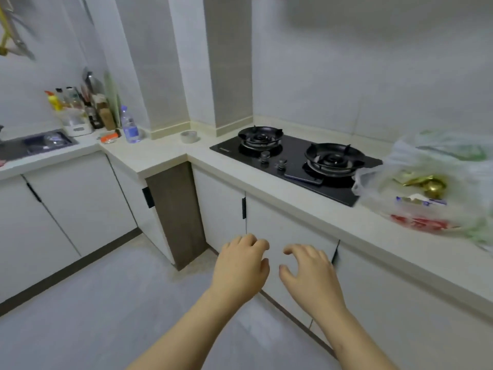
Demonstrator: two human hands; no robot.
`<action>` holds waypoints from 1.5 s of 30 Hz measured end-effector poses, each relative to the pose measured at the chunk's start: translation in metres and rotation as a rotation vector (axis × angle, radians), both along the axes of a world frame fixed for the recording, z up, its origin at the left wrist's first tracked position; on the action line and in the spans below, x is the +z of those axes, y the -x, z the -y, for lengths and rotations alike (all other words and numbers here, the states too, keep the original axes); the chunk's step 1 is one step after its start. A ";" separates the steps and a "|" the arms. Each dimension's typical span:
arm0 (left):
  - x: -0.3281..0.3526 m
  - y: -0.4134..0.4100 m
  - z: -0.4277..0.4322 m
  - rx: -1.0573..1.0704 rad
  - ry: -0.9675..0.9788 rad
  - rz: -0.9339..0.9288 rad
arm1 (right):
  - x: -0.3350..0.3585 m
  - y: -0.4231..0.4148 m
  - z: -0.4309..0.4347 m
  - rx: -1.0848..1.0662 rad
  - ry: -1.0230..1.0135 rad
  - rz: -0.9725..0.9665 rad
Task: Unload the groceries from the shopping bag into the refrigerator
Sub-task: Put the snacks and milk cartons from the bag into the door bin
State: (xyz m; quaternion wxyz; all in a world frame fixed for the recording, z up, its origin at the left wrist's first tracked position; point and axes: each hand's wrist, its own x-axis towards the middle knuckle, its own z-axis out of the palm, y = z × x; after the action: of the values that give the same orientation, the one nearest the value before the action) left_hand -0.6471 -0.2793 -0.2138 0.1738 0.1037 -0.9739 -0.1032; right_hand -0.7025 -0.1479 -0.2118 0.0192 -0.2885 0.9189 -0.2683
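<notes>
Fingers (250, 241) of the left hand (240, 265) loosely curled, thumb tucked inward, nothing in them. Right hand (306, 273) the same: fingers bent and slack, thumb apart, no grip on anything. Both hands hang side by side in the air, near each other but not touching, in front of the white cabinet doors (282, 236) and below the counter edge.

Shopping bag (432, 161) sits on the counter (266, 188) at the far right, well apart from both hands. Thin translucent plastic, mouth slumped open. Inside: a gold-wrapped item (426, 184), a blue-and-white packet (421, 201), a red packet (418, 224) at the bottom, something green toward the back. Bag looks full.

Progress, as a judgement: barely started or not started. No grocery is in hand and none lies outside the bag. Refrigerator not in view, so whether anything is stored there cannot be told. Left to do: reach the bag, take items out, carry them to the refrigerator.

Surroundings: a black two-burner gas stove (296, 161) just beside the bag, a dark phone (304, 178) lying on its front edge. Further left a roll of tape (189, 136), a water bottle (130, 126), a cluster of condiment bottles (77, 108), a sink (37, 145).

Obstacles: nothing lies between hands and bag. The bag's left flap overlaps the stove's corner; the phone is close enough to be nudged.
</notes>
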 end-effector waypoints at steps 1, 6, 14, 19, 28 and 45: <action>-0.001 0.019 -0.006 -0.040 -0.006 -0.002 | 0.000 0.014 -0.008 -0.043 0.005 -0.001; -0.007 0.103 -0.025 -0.183 -0.011 0.045 | -0.005 0.073 -0.030 -0.207 -0.008 0.014; -0.003 0.252 -0.040 -0.403 -0.009 0.040 | -0.006 0.194 -0.044 -0.448 -0.008 0.001; -0.010 0.331 -0.056 -0.558 -0.015 -0.091 | -0.011 0.251 -0.061 -0.594 0.010 -0.009; -0.006 0.417 -0.109 -0.703 -0.077 0.037 | -0.013 0.316 -0.111 -0.756 -0.024 -0.078; -0.028 0.545 -0.160 -0.687 -0.058 -0.045 | -0.001 0.449 -0.189 -0.637 -0.254 -0.479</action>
State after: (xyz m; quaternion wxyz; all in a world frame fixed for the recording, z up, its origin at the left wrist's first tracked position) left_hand -1.1919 -0.1189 -0.2413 0.1474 -0.2279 -0.9444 -0.1856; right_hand -1.1516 0.0412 -0.2132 -0.2435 -0.0396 0.9665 -0.0704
